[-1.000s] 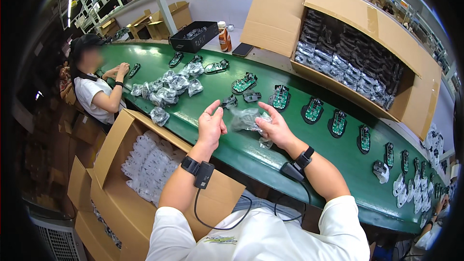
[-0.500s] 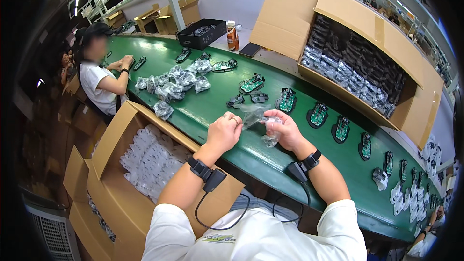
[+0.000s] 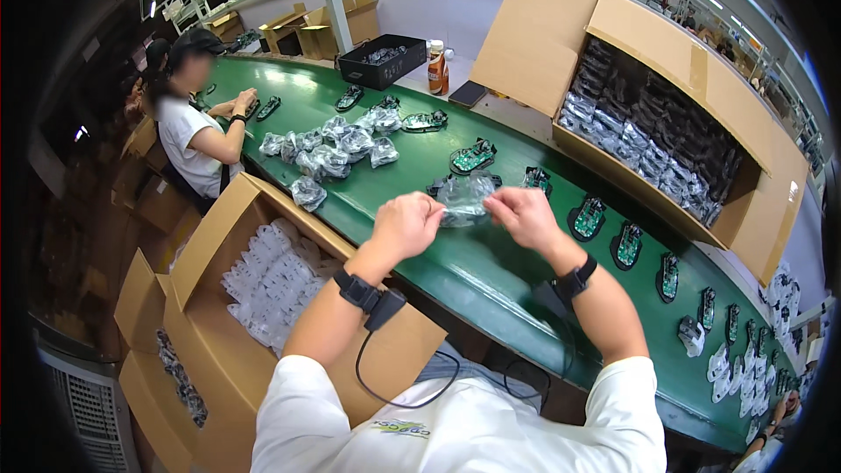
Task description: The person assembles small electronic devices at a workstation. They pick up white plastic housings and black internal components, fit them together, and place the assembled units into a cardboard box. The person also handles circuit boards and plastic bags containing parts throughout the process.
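A clear plastic bag (image 3: 469,196) is stretched between my two hands above the green belt. My left hand (image 3: 405,224) pinches its left edge, fingers closed. The fingers of my right hand (image 3: 531,217) are closed on its right edge. Small dark parts show partly through and behind the bag; whether any lie inside it I cannot tell. Just beyond it on the belt rests a black base with a green circuit board (image 3: 473,156), shaped like the bottom of a computer mouse. Another such base (image 3: 537,180) is partly hidden behind my right hand.
More circuit-board bases (image 3: 627,245) line the green belt (image 3: 491,280) to the right. Bagged parts (image 3: 337,153) are heaped left of centre. Open cartons stand near left (image 3: 206,254) and far right (image 3: 736,184). A black bin (image 3: 383,61), a bottle (image 3: 437,68) and a co-worker (image 3: 197,127) are beyond.
My right hand has turned and closed on the bag's edge. The crumpled bag is now spread between both hands. The view has shifted slightly.
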A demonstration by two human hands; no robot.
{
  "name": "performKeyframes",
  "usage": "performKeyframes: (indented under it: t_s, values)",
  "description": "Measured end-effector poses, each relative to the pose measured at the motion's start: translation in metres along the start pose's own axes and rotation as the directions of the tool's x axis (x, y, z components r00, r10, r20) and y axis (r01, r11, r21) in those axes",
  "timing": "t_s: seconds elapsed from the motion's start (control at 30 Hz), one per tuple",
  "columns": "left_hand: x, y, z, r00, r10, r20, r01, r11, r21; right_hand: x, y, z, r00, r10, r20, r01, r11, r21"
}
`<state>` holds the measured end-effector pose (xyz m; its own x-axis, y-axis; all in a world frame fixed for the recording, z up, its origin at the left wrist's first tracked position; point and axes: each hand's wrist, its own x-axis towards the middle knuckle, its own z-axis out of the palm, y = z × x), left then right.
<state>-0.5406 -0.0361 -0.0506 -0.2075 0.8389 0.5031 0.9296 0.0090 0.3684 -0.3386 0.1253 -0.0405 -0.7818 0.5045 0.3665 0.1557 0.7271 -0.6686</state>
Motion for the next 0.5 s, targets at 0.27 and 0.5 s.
performKeyframes:
  t_s: [0.27, 0.5]
  values:
    - [0.073, -0.027, -0.058, 0.994, 0.038, -0.107, -0.006, 0.960, 0.282, 0.100, -0.046, -0.012, 0.996, 0.027, -0.080, -0.039, 0.986, -0.160]
    - [0.081, -0.041, -0.069, 0.990, 0.089, -0.110, -0.056, 0.961, 0.269, 0.121, -0.048, 0.000, 0.983, -0.105, -0.151, 0.063, 0.964, -0.259]
